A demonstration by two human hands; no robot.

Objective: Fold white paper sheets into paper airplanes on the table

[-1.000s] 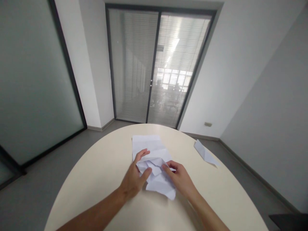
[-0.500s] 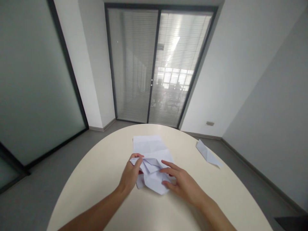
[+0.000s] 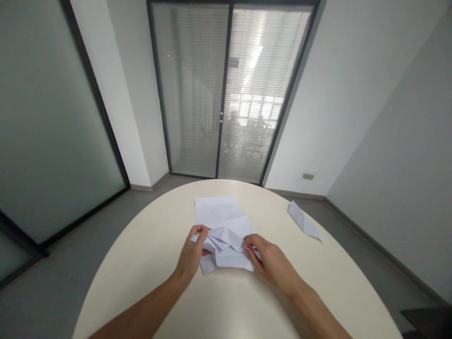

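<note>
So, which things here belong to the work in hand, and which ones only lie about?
In hand:
- left hand, pinching the left side of the folded paper
- right hand, pinching its right edge

Lying about:
- flat sheet, untouched, just beyond the folded paper
- small paper, near the right rim of the table

The round cream table [image 3: 148, 245] lies bare left and near; only a folded white paper plane [image 3: 304, 222] sits well off near the right edge.
</note>
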